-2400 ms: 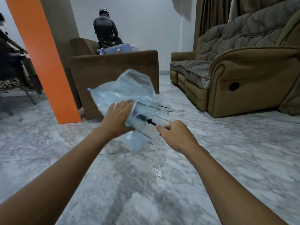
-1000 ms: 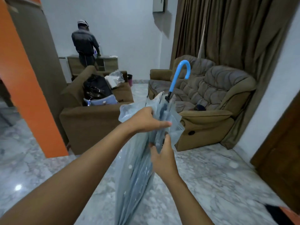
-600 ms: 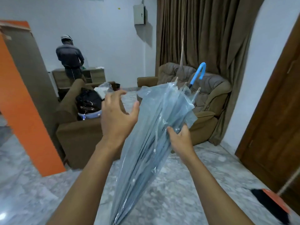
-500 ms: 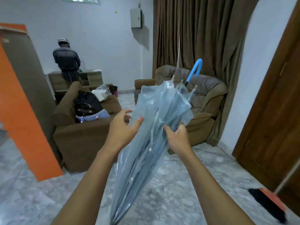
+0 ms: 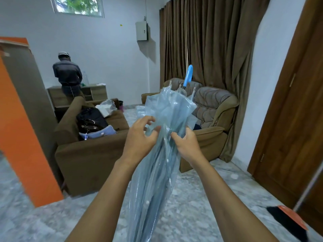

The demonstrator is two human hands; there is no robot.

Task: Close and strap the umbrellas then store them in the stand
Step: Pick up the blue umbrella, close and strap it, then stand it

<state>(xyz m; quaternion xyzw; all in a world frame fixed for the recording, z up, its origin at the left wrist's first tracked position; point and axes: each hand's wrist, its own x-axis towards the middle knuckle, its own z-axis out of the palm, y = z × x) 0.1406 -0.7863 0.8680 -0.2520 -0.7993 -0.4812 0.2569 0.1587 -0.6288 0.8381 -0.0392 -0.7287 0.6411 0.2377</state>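
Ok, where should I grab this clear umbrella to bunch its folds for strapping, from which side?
Probably grip the umbrella at its narrow waist, where the right hand wraps it, coming from the right. It stands handle up and loose folds flare just above, so a hold there gathers them.

Cool daylight from the small high window (image 5: 77, 5) at eleven o'clock lights the room dimly. The grey wall box (image 5: 142, 30) casts a soft shadow toward four o'clock. Faint sheen lies on the folded clear-blue plastic umbrella (image 5: 157, 172). The orange pillar (image 5: 22, 137) at nine o'clock and brown wooden door (image 5: 288, 119) at three o'clock lean with wide-angle distortion; lower corners smear.
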